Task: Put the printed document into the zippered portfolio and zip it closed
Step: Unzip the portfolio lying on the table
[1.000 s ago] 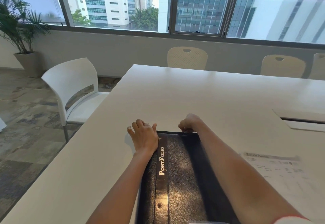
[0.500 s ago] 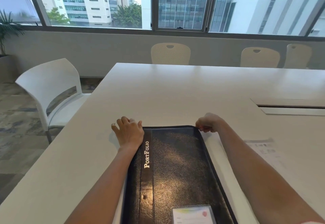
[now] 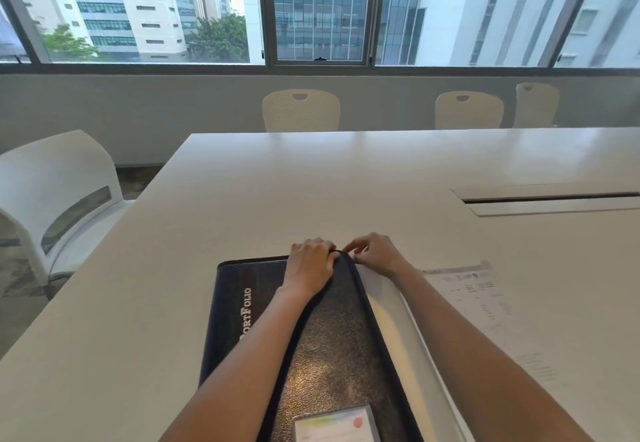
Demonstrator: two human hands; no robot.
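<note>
From the head view we see the black portfolio (image 3: 311,337) flat on the white table (image 3: 311,181), its cover down. Our left hand (image 3: 311,265) presses its far right corner, fingers together; our right hand (image 3: 375,256) pinches there, probably the zipper pull. The printed document (image 3: 485,303) lies outside, just right, so we judge insertion and zipping undone.

I see a long white table (image 3: 311,181); white plastic chair (image 3: 52,195) at its left edge, three cream perforated chairs (image 3: 301,110) behind its far edge.
</note>
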